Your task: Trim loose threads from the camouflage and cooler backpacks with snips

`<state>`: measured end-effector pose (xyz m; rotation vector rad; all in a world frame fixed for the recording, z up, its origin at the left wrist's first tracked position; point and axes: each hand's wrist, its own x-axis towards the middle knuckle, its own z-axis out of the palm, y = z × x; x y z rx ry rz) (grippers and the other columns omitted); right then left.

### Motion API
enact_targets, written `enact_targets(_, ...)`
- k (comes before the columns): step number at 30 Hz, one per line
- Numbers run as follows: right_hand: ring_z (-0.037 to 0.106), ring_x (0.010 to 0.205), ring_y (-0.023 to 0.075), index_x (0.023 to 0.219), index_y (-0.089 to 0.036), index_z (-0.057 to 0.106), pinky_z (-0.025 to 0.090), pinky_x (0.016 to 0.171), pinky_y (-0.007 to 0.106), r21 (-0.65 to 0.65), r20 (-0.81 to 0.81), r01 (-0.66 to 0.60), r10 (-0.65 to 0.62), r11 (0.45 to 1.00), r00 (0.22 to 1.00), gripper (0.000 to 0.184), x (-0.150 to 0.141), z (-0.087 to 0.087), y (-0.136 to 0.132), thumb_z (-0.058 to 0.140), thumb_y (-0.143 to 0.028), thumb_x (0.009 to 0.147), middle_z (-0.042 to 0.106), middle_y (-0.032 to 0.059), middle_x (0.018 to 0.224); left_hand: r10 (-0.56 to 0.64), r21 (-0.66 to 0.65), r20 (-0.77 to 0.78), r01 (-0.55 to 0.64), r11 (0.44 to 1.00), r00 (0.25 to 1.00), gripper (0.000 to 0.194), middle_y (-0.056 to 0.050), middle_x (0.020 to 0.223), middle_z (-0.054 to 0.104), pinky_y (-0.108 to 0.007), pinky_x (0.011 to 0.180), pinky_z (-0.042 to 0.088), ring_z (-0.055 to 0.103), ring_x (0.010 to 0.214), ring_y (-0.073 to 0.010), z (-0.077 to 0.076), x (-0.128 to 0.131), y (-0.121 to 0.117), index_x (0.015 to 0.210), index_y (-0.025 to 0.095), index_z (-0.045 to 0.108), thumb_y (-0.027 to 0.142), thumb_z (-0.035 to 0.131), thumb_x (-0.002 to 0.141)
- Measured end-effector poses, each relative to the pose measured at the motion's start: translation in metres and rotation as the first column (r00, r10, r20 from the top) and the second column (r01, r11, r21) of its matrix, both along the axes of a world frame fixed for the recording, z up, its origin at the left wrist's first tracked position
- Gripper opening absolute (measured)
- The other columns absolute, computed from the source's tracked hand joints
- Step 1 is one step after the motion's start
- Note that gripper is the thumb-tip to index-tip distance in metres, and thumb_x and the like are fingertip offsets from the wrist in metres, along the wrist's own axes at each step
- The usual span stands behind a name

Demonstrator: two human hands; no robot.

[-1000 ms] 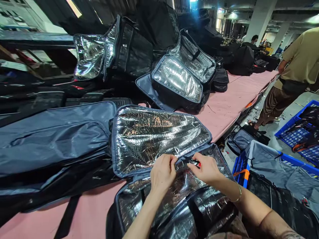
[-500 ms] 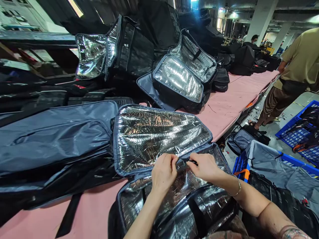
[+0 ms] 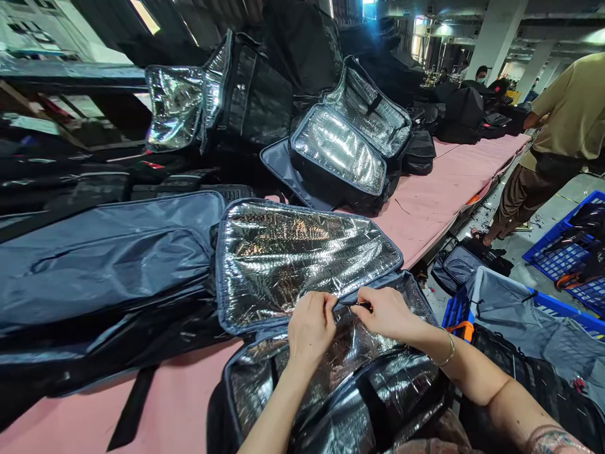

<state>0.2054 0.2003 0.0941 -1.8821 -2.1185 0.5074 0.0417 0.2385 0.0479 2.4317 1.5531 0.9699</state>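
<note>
The open bag (image 3: 350, 353) lies on the pink tabletop (image 3: 186, 372) in front of you, its body toward 6 o'clock and its silver lid (image 3: 302, 246) folded back toward 11 o'clock from your fingers. Your left hand (image 3: 309, 325) is nearly closed, with the thumb and finger pinching the blue seam (image 3: 338, 304) between lid and body. Your right hand (image 3: 390, 312), at its 3 o'clock side, is also closed, on a small dark thing (image 3: 364, 306) mostly hidden by the fingers; I cannot tell exactly what it is

I think this bag is rather light for its size, but bulky and soft, so the body can sag if you lift only one side. The shiny lining looks thin and a little slippery; a sharp tip or nail may tear it. The bound edge seems firmer, so it is better to pinch there, and to lift by both sides of the body. The grey-blue bag (image 3: 118, 252) lies close at 9 o'clock, so the lid edge may rub against it
</note>
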Motion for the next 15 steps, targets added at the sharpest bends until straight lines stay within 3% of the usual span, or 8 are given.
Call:
enact_targets(4, 0.059, 0.067, 0.0161, 0.089, -0.023, 0.058, 0.025, 0.057, 0.024, -0.019, -0.057, 0.043, -0.044, 0.999, 0.997, 0.021, 0.0011, -0.0025, -0.0013, 0.049, -0.041, 0.085, 0.065, -0.0002, 0.071, 0.011, -0.034, 0.029, -0.01, 0.999, 1.0, 0.021, -0.005, 0.07, 0.055, -0.033, 0.065, 0.041, 0.052, 0.071, -0.0207, 0.0022, -0.0001, 0.0017, 0.071, 0.021, 0.049, 0.029, 0.037, 0.086)
enact_targets(10, 0.059, 0.07, 0.0168, 0.088, -0.022, 0.059, 0.024, 0.056, 0.024, 0.003, -0.051, -0.006, 0.006, 1.0, 0.999, 0.018, -0.0062, -0.0015, 0.0046, 0.052, -0.039, 0.084, 0.064, 0.0003, 0.072, 0.007, -0.088, 0.09, 0.001, 0.996, 0.996, 0.02, -0.004, 0.069, 0.056, -0.033, 0.067, 0.042, 0.053, 0.071, -0.0209, 0.0055, 0.0001, 0.0004, 0.069, 0.021, 0.05, 0.031, 0.04, 0.083)
enact_targets(15, 0.052, 0.06, 0.0127, 0.079, -0.022, 0.059, 0.024, 0.054, 0.022, 0.021, -0.136, 0.006, -0.004, 1.0, 0.991, 0.016, -0.0013, -0.0057, 0.005, 0.052, -0.035, 0.084, 0.057, -0.0028, 0.063, 0.103, -0.122, 0.222, -0.078, 0.99, 0.969, 0.019, -0.003, 0.07, 0.059, -0.031, 0.066, 0.045, 0.057, 0.07, -0.0186, 0.0039, -0.0077, 0.0065, 0.071, 0.02, 0.054, 0.031, 0.041, 0.082)
